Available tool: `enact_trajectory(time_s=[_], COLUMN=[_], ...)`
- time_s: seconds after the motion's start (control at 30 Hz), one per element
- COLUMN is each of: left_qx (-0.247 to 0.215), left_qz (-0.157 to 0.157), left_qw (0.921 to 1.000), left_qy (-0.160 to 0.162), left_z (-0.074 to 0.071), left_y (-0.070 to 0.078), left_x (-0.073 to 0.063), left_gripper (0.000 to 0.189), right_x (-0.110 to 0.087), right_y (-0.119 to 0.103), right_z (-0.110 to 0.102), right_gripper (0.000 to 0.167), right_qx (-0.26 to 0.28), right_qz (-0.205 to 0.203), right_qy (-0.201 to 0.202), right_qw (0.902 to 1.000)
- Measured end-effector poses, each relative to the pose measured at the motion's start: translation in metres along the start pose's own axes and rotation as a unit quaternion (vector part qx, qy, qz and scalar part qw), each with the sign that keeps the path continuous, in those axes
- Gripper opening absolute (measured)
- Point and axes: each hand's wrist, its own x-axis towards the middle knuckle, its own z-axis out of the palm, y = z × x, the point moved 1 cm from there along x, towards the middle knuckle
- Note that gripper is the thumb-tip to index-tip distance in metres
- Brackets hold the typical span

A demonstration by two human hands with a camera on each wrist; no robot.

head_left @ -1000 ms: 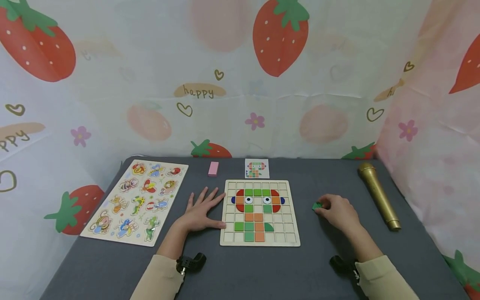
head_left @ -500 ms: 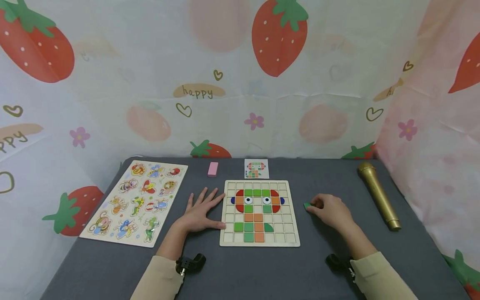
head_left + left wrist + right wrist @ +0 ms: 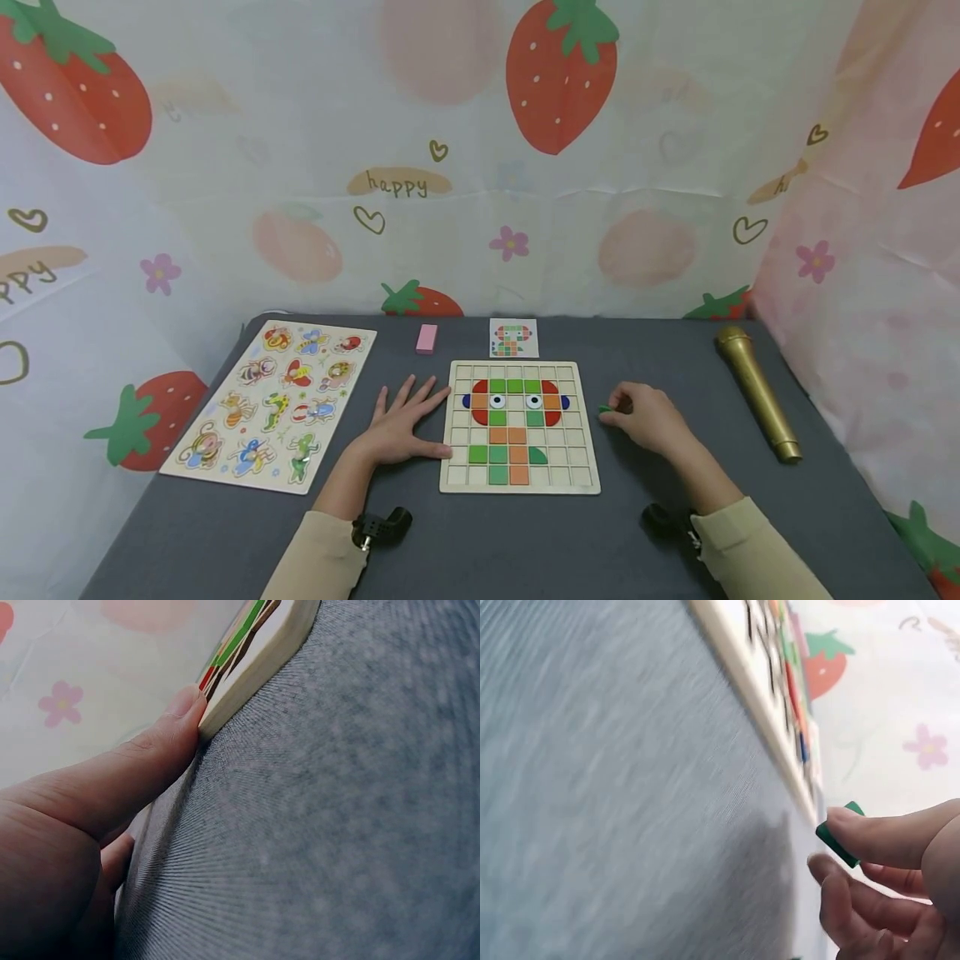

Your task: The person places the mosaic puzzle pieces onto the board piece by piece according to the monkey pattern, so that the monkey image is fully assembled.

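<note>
A wooden grid board (image 3: 570, 433) lies mid-table, with coloured tiles set in many of its cells. Red, orange, green and blue ones form a face-like shape near the top, with more green and orange tiles below. My left hand (image 3: 401, 432) lies with fingers spread, its thumb touching the board's left edge, as the left wrist view also shows. Just right of the board, my right hand (image 3: 651, 417) pinches a small green tile (image 3: 844, 841) between thumb and finger. Fingers partly cover the tile.
Behind the board lie a small picture card (image 3: 513, 337) and a pink block (image 3: 426, 338). An insect puzzle board (image 3: 273, 404) is at the left. A gold cylinder (image 3: 759, 396) lies at the right. A strawberry-print curtain (image 3: 480, 250) hangs behind the dark table.
My right hand has moved left toward the board with the green tile, which has turned in its fingers. The left hand stays in place at the board's edge.
</note>
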Motion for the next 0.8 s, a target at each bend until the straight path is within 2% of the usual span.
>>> enact_trajectory(time_s=[0.27,0.47,0.8], left_qx=[-0.001,-0.003,0.003], left_qz=[0.001,0.002,-0.001], left_qw=[1.0,1.0,1.0], left_qy=[0.002,0.002,0.001], left_z=[0.001,0.001,0.002], left_y=[0.0,-0.001,-0.003], left_x=[0.0,0.0,0.001], left_gripper=[0.104,0.105,0.105], right_x=[0.002,0.004,0.009], right_y=[-0.026,-0.039,-0.069], right_z=[0.001,0.007,0.019], right_gripper=[0.018,0.022,0.015], right_qx=[0.021,0.023,0.106], right_qz=[-0.012,-0.039,-0.031], right_qy=[0.015,0.005,0.005], right_qw=[0.9996,0.999,0.9939])
